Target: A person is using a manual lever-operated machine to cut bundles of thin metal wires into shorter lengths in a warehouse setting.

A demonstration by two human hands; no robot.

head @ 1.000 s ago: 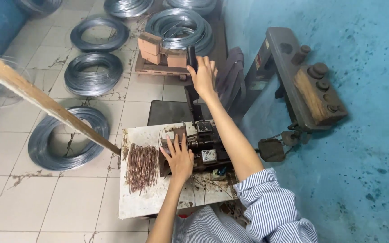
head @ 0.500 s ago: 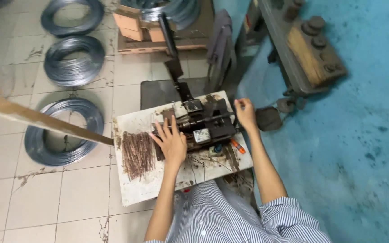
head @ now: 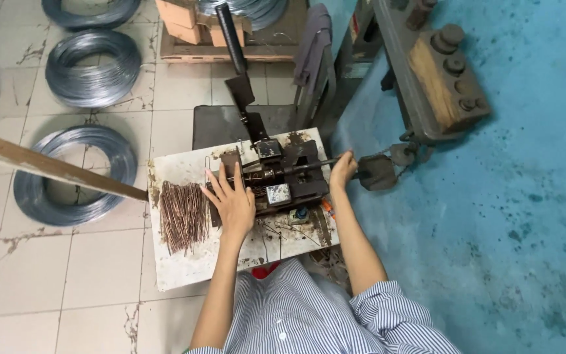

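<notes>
The right hand [head: 342, 169] has come down from the long black lever [head: 234, 46] and now grips the thin rod [head: 309, 165] on the right side of the small dark machine [head: 276, 177]. The left hand [head: 234, 200] stays flat and open on the machine's left side, holding nothing. A pile of rusty cut wires [head: 181, 215] lies just beside it on the white board [head: 185, 269]. The machine sits near the board's far edge. Wire coils [head: 76, 174] lie on the tiled floor at the left, with bare tiles between them.
</notes>
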